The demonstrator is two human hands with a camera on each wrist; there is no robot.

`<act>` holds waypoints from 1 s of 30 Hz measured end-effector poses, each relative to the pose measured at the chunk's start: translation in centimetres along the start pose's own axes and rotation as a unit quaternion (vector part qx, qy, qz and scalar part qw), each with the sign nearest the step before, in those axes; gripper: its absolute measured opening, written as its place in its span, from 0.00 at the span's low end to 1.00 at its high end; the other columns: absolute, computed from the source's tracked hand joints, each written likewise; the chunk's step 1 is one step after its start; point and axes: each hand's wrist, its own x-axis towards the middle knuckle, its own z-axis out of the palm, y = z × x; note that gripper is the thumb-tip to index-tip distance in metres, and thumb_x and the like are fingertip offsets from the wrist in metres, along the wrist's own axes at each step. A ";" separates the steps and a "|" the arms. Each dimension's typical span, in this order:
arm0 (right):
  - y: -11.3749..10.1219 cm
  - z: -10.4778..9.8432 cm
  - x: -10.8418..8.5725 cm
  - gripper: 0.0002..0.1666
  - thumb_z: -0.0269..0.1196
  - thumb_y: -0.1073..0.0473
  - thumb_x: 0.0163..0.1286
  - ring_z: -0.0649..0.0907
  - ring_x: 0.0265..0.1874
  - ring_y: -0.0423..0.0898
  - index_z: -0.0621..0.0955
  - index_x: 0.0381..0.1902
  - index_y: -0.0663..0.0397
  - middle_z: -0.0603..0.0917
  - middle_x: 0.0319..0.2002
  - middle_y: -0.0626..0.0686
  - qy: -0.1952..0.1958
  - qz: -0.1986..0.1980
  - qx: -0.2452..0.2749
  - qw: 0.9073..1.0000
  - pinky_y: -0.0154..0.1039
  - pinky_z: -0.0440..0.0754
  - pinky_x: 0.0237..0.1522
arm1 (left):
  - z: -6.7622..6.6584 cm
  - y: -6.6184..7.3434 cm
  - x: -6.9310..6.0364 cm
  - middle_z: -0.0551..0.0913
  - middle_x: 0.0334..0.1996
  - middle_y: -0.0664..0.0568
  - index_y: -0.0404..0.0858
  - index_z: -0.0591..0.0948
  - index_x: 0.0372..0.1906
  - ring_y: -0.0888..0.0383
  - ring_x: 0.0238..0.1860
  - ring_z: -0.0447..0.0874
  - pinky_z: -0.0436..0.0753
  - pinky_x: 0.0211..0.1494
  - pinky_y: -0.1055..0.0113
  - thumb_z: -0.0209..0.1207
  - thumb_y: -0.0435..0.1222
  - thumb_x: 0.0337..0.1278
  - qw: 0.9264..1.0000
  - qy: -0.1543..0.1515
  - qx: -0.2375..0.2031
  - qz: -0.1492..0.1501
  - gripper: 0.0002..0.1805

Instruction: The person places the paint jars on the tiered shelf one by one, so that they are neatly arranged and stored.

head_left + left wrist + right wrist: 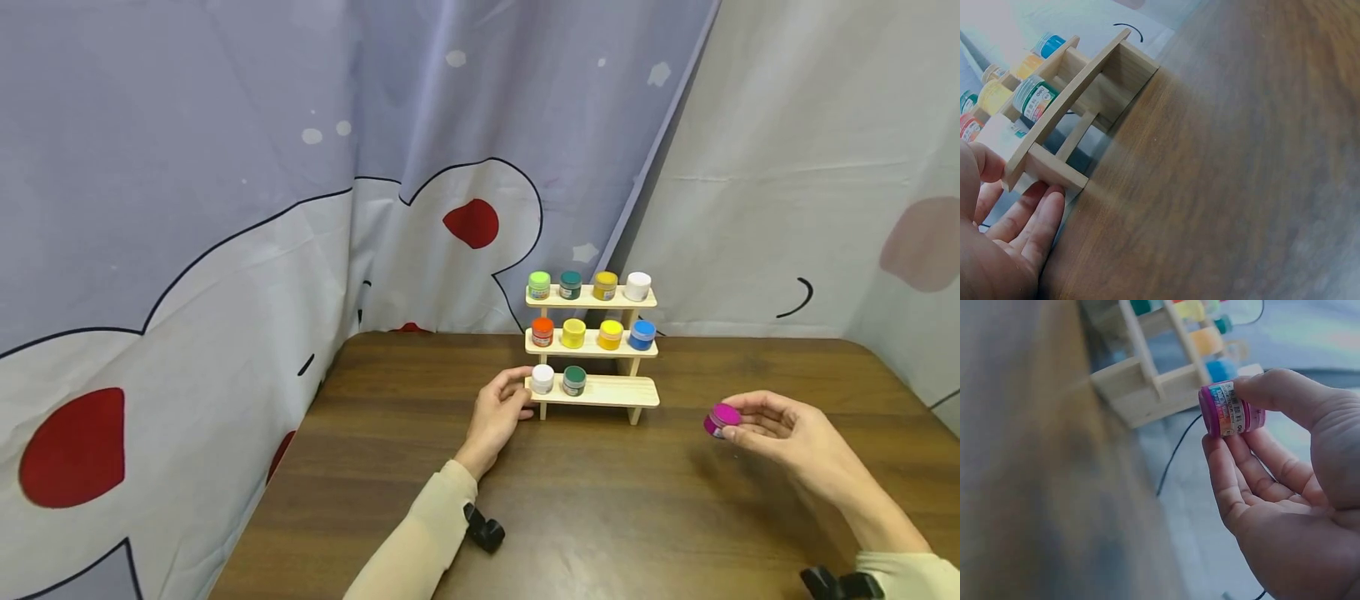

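Note:
A three-tier wooden display rack (618, 390) stands on the table with small paint jars on its steps. My left hand (497, 414) holds the left end of its lowest step, thumb by the board and fingers around the side support, as the left wrist view shows. Right beside those fingers are a white paint jar (542, 379) and a dark green paint jar (574, 381). Off to the rack's right, my right hand (787, 433) pinches a magenta paint jar (1225, 411) between thumb and fingers, above the table. The jar is tilted, its label facing the right wrist camera.
Red, yellow, orange-yellow and blue jars (642, 335) line the middle step. Light green, teal, ochre and white jars (637, 287) fill the top step. A printed curtain (420, 100) hangs behind the brown wooden table (585, 500).

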 end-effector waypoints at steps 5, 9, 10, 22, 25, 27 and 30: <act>-2.3 -0.9 2.2 0.20 0.74 0.66 0.77 0.90 0.48 0.32 0.82 0.62 0.64 0.93 0.49 0.44 0.007 -0.011 -0.025 1.000 0.27 0.90 0.48 | 0.0 0.0 -0.1 0.92 0.53 0.40 0.38 0.86 0.67 0.45 0.50 0.94 0.94 0.55 0.56 0.59 0.28 0.74 1.000 0.002 -0.002 0.003 0.22; -4.0 -1.4 3.4 0.20 0.74 0.64 0.78 0.90 0.48 0.30 0.82 0.62 0.63 0.92 0.48 0.40 0.016 -0.018 -0.034 0.999 0.26 0.89 0.47 | 0.0 0.0 0.0 0.91 0.55 0.39 0.39 0.86 0.68 0.41 0.52 0.93 0.94 0.56 0.54 0.58 0.27 0.75 1.000 0.000 -0.006 0.001 0.21; -4.4 -1.5 3.7 0.20 0.74 0.63 0.78 0.90 0.48 0.30 0.82 0.62 0.63 0.92 0.49 0.39 0.018 -0.021 -0.038 0.999 0.25 0.89 0.48 | 0.0 0.0 0.0 0.91 0.55 0.39 0.39 0.86 0.68 0.40 0.52 0.93 0.94 0.56 0.54 0.58 0.27 0.75 1.000 -0.001 -0.006 0.001 0.21; -8.1 -0.1 6.8 0.26 0.77 0.55 0.76 0.90 0.45 0.34 0.82 0.64 0.60 0.91 0.48 0.41 0.037 -0.017 -0.058 0.997 0.24 0.88 0.47 | 0.0 0.2 -0.2 0.92 0.55 0.42 0.41 0.86 0.68 0.47 0.50 0.93 0.95 0.53 0.58 0.59 0.28 0.76 1.000 0.001 0.000 -0.001 0.21; -8.5 0.6 7.4 0.25 0.77 0.56 0.76 0.90 0.45 0.35 0.82 0.63 0.61 0.91 0.48 0.42 0.031 -0.033 -0.053 0.998 0.25 0.88 0.47 | 0.0 0.3 -0.2 0.92 0.56 0.42 0.41 0.86 0.68 0.49 0.49 0.93 0.95 0.54 0.57 0.59 0.28 0.76 1.000 0.001 0.001 -0.003 0.21; -8.6 1.1 7.9 0.24 0.76 0.57 0.77 0.90 0.45 0.35 0.83 0.63 0.63 0.91 0.48 0.44 0.028 -0.041 -0.046 0.998 0.25 0.88 0.48 | 0.1 0.4 -0.3 0.91 0.56 0.41 0.40 0.86 0.68 0.49 0.49 0.93 0.95 0.54 0.55 0.59 0.28 0.76 1.000 0.002 0.001 -0.001 0.21; -8.6 2.1 8.4 0.24 0.76 0.60 0.76 0.90 0.45 0.35 0.83 0.63 0.65 0.91 0.48 0.46 0.024 -0.051 -0.031 0.998 0.25 0.89 0.48 | 0.1 0.5 -0.3 0.92 0.55 0.42 0.41 0.87 0.67 0.50 0.49 0.93 0.94 0.55 0.56 0.60 0.28 0.76 1.000 0.003 0.001 -0.004 0.21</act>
